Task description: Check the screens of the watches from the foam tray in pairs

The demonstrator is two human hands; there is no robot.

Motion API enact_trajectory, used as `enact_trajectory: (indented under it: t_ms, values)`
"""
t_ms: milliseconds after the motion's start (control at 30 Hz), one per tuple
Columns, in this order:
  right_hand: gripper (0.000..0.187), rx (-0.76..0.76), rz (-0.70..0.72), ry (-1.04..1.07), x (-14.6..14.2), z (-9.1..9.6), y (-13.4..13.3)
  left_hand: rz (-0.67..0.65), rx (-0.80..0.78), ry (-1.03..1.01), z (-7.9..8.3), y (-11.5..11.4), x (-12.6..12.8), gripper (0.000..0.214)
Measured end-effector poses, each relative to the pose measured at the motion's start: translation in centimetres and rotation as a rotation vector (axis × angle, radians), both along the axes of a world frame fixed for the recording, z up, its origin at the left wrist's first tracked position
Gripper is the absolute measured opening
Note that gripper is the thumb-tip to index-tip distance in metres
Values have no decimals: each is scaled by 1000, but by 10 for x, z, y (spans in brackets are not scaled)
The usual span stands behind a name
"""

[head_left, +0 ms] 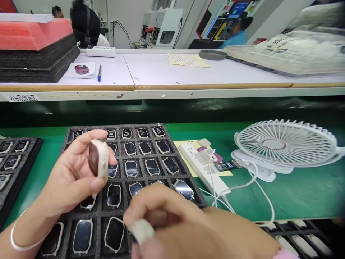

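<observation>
My left hand (67,176) grips a smartwatch case (103,158) between fingers and thumb, raised above a dark foam tray (98,230). The case stands on edge, its pale side facing me and its dark screen turned left. Lower down, my right hand (172,212) is closed on a second pale watch case (142,230), blurred by motion and partly covered by the fingers. Rows of strapless watches, such as one dark-screened watch (114,234), lie in the tray's compartments. My hands and forearms hide some of the compartments.
Another watch tray (27,158) lies left. On the right are a white power strip (185,151) with cables, a white fan (285,144) and a lower tray (296,230). Foam sheets (35,61) and a pen (99,73) rest on the shelf (151,73); people are beyond.
</observation>
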State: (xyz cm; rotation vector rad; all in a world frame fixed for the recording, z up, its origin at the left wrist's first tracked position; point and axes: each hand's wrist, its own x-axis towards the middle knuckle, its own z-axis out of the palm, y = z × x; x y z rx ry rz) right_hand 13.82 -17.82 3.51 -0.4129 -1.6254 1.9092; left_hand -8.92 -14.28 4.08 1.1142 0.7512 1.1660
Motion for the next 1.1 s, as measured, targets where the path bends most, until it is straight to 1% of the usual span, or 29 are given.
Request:
enact_trajectory:
  t_ms: [33, 67, 133, 167, 233, 267, 333, 400, 533, 600, 700, 800, 933, 1100]
  values:
    - [46, -14, -9, 40, -4, -6, 8, 41, 6, 27, -6, 6, 3, 52]
    - [47, -38, -67, 84, -9, -14, 19, 97, 11, 76, -14, 12, 6, 54]
    - [51, -165, -242, 170, -19, -32, 42, 207, 10, 153, -31, 24, 11, 55]
    - [53, -249, -306, 217, -24, -42, 54, 225, -10, 180, -40, 30, 13, 55]
    - [51, -460, -379, 205, -30, -60, 73, 219, -72, 217, -56, 39, 15, 57]
    - [48, -535, -400, 194, -32, -66, 80, 211, -106, 230, -61, 42, 16, 58]
    - [43, -617, -411, 185, -32, -74, 88, 211, -172, 238, -67, 44, 17, 58]
    - [37, -626, -406, 195, -31, -75, 90, 217, -219, 228, -67, 44, 17, 57]
    - [27, -574, -448, 204, -30, -75, 90, 223, -271, 152, -61, 43, 17, 46]
    - [25, -553, -476, 187, -30, -79, 92, 214, -301, 103, -59, 43, 18, 40]
    - [26, -514, -481, 162, -29, -86, 96, 160, -335, 59, -59, 44, 19, 31]
    - [27, -489, -471, 156, -27, -90, 97, 117, -364, 39, -59, 45, 21, 32]
    - [31, -486, -450, 139, -24, -91, 96, 124, -413, 30, -61, 45, 22, 37]
    - [31, -447, -438, 132, -24, -91, 96, 114, -410, 34, -66, 51, 20, 40]
